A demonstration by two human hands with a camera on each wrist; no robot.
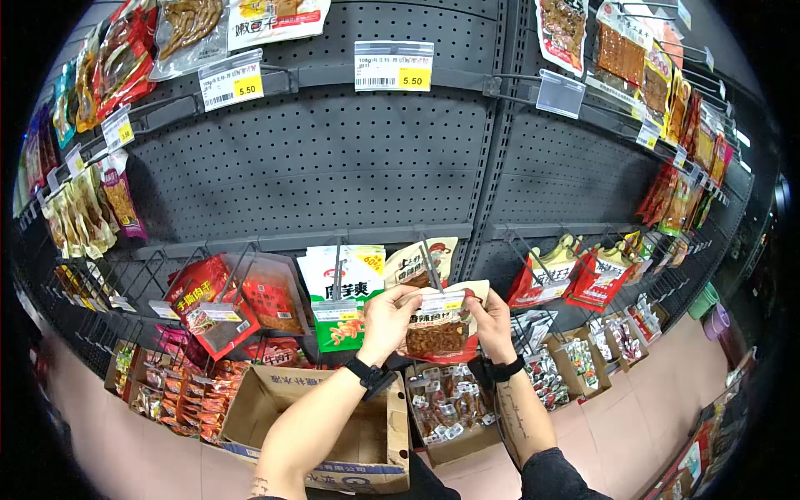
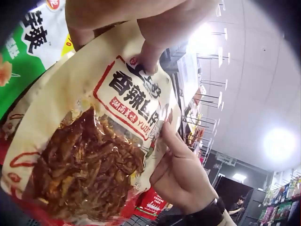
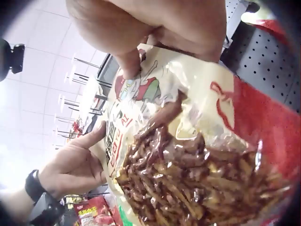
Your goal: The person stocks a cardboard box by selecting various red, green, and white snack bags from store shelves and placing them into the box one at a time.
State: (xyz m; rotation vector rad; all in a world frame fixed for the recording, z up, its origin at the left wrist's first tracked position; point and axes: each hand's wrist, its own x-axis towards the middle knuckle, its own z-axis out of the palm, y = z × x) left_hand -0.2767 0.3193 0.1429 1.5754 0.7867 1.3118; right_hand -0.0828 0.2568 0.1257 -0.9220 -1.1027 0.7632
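Both hands hold a cream-and-red snack bag (image 1: 437, 337) of small dried fish, its clear window showing brown pieces. My left hand (image 1: 387, 321) pinches the left upper edge, thumb on the front in the left wrist view. At the right upper edge, my right hand (image 1: 493, 325) grips the bag with its thumb over the printed front (image 3: 138, 92). A metal hook with a price tag (image 1: 442, 302) overlaps the bag's top in the head view. Behind it hangs a similar cream bag (image 1: 421, 260). The fingers behind the held bag are hidden.
A green-and-white bag (image 1: 346, 287) hangs just left of the hands, with red bags (image 1: 212, 300) farther left. Below stand an open cardboard box (image 1: 283, 392) and a carton of small packets (image 1: 450, 400). Grey pegboard (image 1: 308, 175) rises behind; more red bags (image 1: 600, 275) hang right.
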